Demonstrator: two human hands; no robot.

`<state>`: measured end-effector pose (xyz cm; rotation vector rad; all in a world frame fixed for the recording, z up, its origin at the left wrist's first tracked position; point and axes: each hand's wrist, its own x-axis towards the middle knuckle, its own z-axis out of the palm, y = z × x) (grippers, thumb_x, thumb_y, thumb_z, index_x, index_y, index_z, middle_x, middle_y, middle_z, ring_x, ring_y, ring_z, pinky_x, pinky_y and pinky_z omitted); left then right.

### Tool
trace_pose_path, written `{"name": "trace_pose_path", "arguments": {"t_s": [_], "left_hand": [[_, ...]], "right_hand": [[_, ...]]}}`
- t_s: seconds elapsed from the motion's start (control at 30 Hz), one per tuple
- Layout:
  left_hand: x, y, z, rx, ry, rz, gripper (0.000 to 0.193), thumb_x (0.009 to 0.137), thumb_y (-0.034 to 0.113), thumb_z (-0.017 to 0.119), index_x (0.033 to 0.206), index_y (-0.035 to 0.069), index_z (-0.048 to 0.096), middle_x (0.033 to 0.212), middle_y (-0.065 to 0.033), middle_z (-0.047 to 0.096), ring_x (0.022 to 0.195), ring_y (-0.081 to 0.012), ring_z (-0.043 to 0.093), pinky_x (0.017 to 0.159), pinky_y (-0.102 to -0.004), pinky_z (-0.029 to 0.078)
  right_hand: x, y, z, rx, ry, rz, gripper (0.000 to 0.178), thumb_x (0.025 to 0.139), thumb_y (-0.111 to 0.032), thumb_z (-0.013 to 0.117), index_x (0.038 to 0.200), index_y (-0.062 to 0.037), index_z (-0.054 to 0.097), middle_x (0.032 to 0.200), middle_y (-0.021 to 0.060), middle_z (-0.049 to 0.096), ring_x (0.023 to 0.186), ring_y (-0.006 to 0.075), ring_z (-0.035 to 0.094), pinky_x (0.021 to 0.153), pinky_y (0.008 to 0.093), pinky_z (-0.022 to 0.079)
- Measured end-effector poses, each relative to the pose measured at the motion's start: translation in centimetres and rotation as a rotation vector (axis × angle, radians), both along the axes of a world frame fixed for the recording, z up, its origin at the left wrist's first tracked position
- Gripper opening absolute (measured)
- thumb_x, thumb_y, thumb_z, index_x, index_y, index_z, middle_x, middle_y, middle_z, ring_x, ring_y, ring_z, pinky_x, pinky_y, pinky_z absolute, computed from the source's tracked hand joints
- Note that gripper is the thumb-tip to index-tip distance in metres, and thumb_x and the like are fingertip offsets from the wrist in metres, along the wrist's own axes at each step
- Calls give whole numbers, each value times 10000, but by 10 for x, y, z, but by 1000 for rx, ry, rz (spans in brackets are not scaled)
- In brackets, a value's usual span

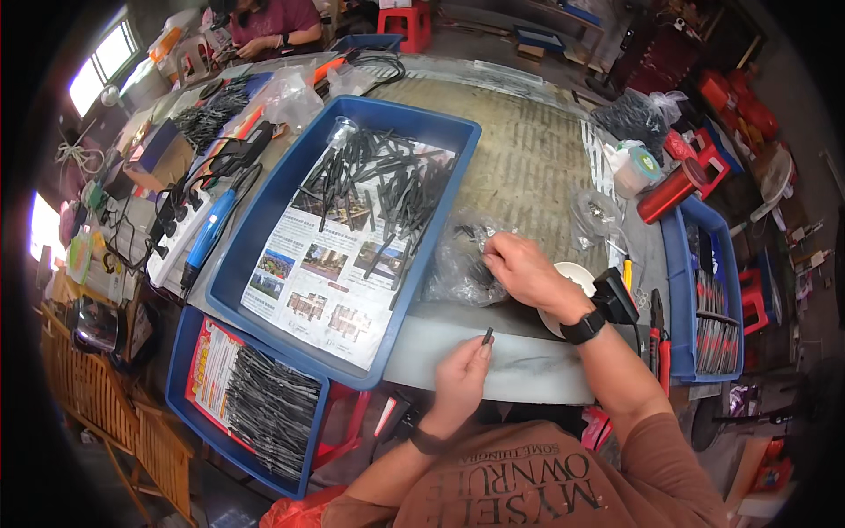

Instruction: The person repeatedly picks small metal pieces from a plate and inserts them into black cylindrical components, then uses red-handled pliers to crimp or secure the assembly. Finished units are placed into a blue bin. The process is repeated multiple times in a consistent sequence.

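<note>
My left hand (461,377) is closed near the table's front edge. It pinches a short dark stick-like piece (488,336) upright between thumb and finger. Farther forward, my right hand (528,275) reaches over a clear plastic bag (451,280) with small dark parts in it. Its fingers are bent together at the bag's right side, and whatever they grip is hidden. Left of the bag lies a large blue tray (231,264) lined with printed paper, where many thin black strips (400,189) are scattered toward its far end.
A lower blue tray (319,440) at the left front holds packed black strips. Behind my right wrist sits a white bowl (574,275). Pliers (663,352), a red cylinder (672,191) and another blue tray (676,264) are at right. Across the table sits another person (295,22).
</note>
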<state>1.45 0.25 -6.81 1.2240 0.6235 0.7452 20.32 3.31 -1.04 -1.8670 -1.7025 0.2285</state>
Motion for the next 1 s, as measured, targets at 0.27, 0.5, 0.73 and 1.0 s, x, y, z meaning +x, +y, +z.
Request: {"name": "trace_pose_path", "arguments": {"t_s": [0.27,0.5,0.73,1.0], "left_hand": [[-1,-5,4,-72,-30,-26,200,898,108,526,1038,-23,581,668,75,456,531,2,351,455,-160,261],[7,-17,13,40,-65,-81,182,884,82,541,1029,-19,583,673,72,469,523,4,344,448,-159,249],[10,-28,23,-75,-30,-165,142,867,85,562,938,-34,596,699,35,512,597,-30,422,513,-184,347],[14,-37,34,-200,-63,-220,157,881,106,554,956,-29,584,666,52,480,543,-16,383,462,-165,302]], "right_hand": [[-23,-83,20,-122,276,37,80,824,-65,529,870,0,522,681,113,579,618,230,564,586,303,449],[-37,-127,13,-83,238,132,97,808,-84,548,861,-7,523,718,155,548,666,320,557,579,374,430],[-38,-147,10,-51,323,66,125,814,-97,557,882,4,530,726,147,558,658,300,557,585,353,433],[-47,-167,5,72,466,-106,145,823,-110,593,890,18,582,716,91,576,634,145,546,571,267,430]]}}
